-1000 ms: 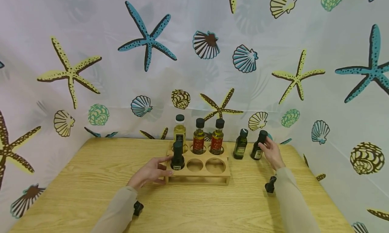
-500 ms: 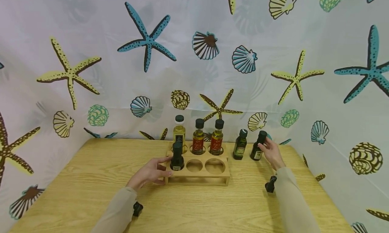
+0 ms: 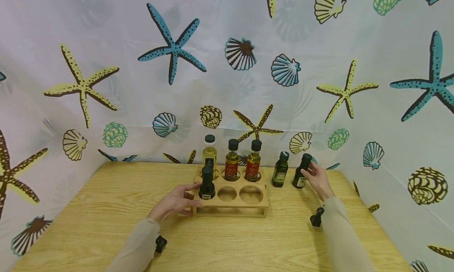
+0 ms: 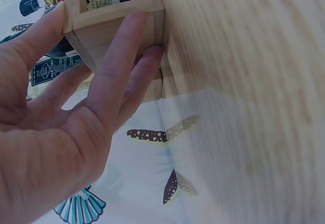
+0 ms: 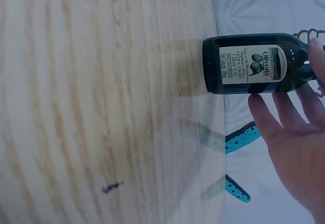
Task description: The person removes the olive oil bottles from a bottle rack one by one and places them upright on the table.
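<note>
A two-tier wooden bottle rack (image 3: 232,204) stands mid-table. My left hand (image 3: 177,200) rests against its left end, and in the left wrist view extended fingers (image 4: 114,71) lie along the end panel. Beside that hand, a dark bottle (image 3: 207,185) occupies the front-left hole. To the right of the rack, my right hand (image 3: 317,180) holds a dark olive oil bottle (image 3: 300,178) by its neck, thumb on one side and fingers on the other. The bottle's label (image 5: 251,65) reads Olive Oil in the right wrist view. It is upright at the table's back.
Behind, the rack's upper tier carries a pale yellow oil bottle (image 3: 209,153) and two red-labelled bottles, one (image 3: 231,165) beside the other (image 3: 253,165). A green bottle (image 3: 280,171) stands between rack and right hand. A shell-patterned curtain (image 3: 227,90) borders the wooden table (image 3: 227,240).
My right hand has shifted very slightly at the olive oil bottle, which leans marginally less or more in place. My left hand keeps its place on the rack.
</note>
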Tool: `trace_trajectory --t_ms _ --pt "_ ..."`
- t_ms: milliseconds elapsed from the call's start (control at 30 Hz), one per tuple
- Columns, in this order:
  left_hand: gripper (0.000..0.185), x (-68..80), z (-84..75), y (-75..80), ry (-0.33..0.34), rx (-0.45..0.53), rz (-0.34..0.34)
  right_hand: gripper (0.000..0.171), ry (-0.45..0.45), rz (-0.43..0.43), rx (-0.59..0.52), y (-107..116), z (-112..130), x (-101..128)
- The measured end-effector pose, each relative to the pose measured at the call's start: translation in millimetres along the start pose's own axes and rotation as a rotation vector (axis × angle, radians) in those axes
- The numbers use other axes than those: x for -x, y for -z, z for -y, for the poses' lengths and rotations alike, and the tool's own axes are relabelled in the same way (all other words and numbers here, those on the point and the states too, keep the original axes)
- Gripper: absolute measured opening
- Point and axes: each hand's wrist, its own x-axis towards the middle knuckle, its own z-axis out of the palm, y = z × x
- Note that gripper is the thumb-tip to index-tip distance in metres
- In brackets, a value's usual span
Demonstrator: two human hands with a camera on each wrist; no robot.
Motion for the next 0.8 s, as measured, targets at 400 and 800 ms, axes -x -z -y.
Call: trace_trajectory --t_ms 400,800 --pt "0.073 4.9 0.2 0.9 -0.017 0.002 0.02 0.063 -0.007 -0.117 -0.099 1 0 11" --pt "0.073 3.8 -1.5 0.9 0.008 0.005 0.002 0.042 -0.007 -0.176 -0.112 -3 1 20"
